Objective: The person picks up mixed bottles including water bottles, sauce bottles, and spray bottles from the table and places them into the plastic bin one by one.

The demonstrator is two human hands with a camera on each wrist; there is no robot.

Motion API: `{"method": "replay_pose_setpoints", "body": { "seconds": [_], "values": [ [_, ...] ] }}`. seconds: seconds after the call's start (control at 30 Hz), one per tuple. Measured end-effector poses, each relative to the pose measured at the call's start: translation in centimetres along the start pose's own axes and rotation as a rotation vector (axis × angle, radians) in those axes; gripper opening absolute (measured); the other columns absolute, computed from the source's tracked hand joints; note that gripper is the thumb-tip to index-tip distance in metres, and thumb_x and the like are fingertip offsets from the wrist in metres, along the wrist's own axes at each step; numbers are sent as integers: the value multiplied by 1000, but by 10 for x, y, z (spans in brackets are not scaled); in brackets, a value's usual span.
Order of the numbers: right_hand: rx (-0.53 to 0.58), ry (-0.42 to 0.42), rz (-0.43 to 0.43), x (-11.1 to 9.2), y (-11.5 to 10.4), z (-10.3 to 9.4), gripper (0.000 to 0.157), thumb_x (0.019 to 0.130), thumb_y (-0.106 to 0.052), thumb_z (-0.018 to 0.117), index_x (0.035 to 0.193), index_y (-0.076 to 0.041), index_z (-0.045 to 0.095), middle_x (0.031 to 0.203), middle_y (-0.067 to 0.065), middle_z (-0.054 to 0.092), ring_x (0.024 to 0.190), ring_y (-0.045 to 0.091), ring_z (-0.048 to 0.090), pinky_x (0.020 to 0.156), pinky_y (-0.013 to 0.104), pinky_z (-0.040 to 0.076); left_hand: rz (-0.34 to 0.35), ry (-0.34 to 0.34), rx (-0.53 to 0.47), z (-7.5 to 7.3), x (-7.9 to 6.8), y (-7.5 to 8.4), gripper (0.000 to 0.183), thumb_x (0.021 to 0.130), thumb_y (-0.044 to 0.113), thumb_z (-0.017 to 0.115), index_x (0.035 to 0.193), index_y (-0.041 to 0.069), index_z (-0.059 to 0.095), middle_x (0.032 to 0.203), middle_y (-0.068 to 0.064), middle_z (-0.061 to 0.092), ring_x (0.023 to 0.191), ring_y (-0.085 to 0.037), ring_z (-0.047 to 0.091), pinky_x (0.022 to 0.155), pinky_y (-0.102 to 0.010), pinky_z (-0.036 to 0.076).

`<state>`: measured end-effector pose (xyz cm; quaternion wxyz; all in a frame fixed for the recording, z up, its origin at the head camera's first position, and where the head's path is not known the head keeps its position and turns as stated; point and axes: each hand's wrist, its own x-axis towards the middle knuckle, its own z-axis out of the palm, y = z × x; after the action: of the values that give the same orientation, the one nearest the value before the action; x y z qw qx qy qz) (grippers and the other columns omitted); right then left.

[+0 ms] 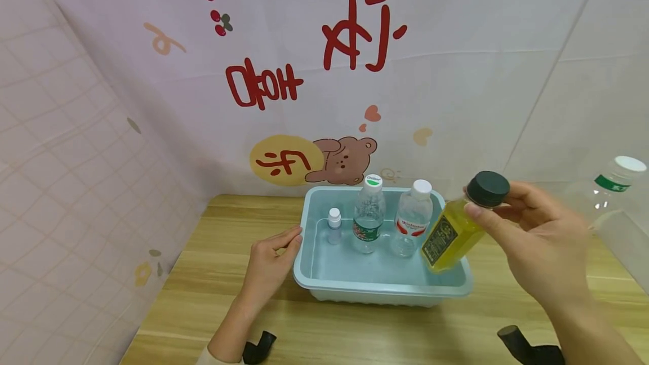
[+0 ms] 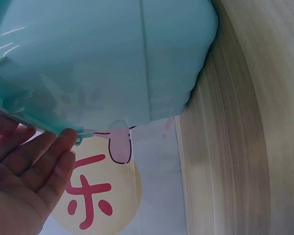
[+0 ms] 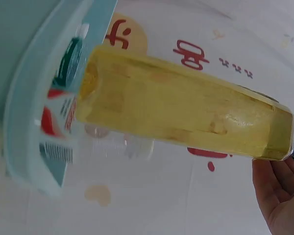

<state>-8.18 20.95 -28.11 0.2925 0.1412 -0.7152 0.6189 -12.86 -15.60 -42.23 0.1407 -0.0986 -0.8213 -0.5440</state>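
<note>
In the head view, my right hand [image 1: 545,241] grips a bottle of yellow liquid [image 1: 451,235] near its dark green cap. The bottle tilts, its base over the right part of a light blue plastic basin [image 1: 365,284]. In the right wrist view, the yellow bottle [image 3: 186,105] spans the middle, fingers at its neck. My left hand [image 1: 271,261] pinches the basin's left rim between thumb and fingers; the left wrist view shows the fingers [image 2: 59,152] against that rim. Inside the basin stand a small white-capped bottle [image 1: 334,227], a green-labelled clear bottle [image 1: 368,216] and a red-and-white-labelled clear bottle [image 1: 413,218].
The basin sits on a wood-grain table [image 1: 203,280] before a wall covering [image 1: 456,72] printed with red characters and a bear. Another clear bottle [image 1: 616,182] with a white cap and green band shows at the far right. Black curved pieces [image 1: 261,347] sit by both wrists.
</note>
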Motion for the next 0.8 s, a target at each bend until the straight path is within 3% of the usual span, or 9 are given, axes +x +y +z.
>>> {"method": "replay_pose_setpoints", "body": {
  "seconds": [0.27, 0.5, 0.8],
  "values": [
    [-194, -37, 52, -5, -2, 37, 37, 78, 17, 83, 111, 3, 77, 102, 0, 79, 80, 14, 74, 77, 17, 58, -2, 1, 5, 0, -1, 0, 26, 99, 11, 74, 124, 5, 77, 127, -12, 73, 123, -27, 67, 98, -43, 56],
    [-184, -86, 55, -9, 1, 62, 33, 79, 9, 86, 110, -1, 77, 100, -1, 78, 82, 15, 72, 80, 19, 58, -4, -10, 7, 1, -1, 1, 27, 99, 12, 74, 124, 5, 77, 128, -13, 72, 123, -27, 67, 96, -42, 57],
    [-170, -144, 198, -15, 8, 86, 28, 86, -9, 88, 112, -8, 78, 103, -3, 76, 87, 20, 73, 74, 28, 60, 0, -10, 24, 0, 0, 1, 27, 99, 12, 74, 125, 5, 77, 128, -16, 72, 123, -27, 67, 95, -42, 58]
  ]
}}
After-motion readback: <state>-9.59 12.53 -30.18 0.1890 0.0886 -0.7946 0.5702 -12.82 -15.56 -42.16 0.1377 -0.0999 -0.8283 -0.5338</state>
